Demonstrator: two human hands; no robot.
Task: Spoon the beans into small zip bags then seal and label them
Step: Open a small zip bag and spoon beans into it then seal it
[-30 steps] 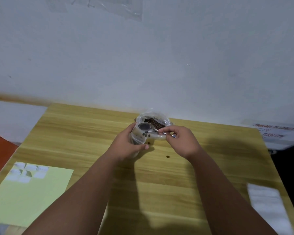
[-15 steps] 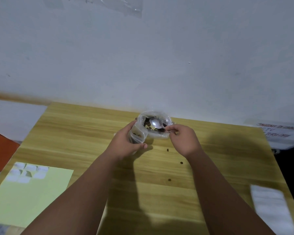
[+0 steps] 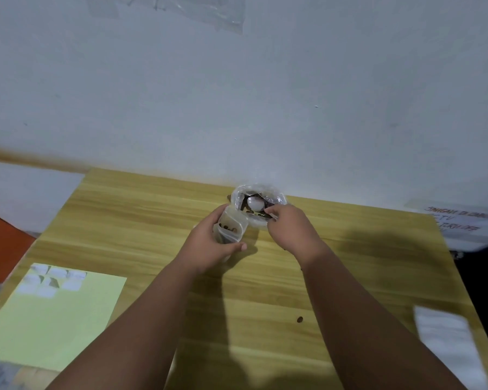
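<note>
A small clear zip bag (image 3: 231, 228) stands open-mouthed with a few brown beans inside, gripped by my left hand (image 3: 209, 246) near the middle of the wooden table (image 3: 141, 220). Just behind it sits a larger clear bag of beans (image 3: 261, 205) by the wall. My right hand (image 3: 290, 232) pinches the handle of a metal spoon (image 3: 254, 203), whose bowl lies inside the bean bag. One loose bean (image 3: 299, 319) rests on the table beside my right forearm.
A pale green sheet (image 3: 48, 316) with several white labels (image 3: 52, 280) lies at the front left. A stack of clear zip bags (image 3: 448, 342) sits near the right edge. A white paper with red writing (image 3: 459, 220) is at the back right.
The spoon has moved from over the small zip bag back into the big bean bag. Loose beans have rolled toward me across the table. My left hand stays on the small bag.
</note>
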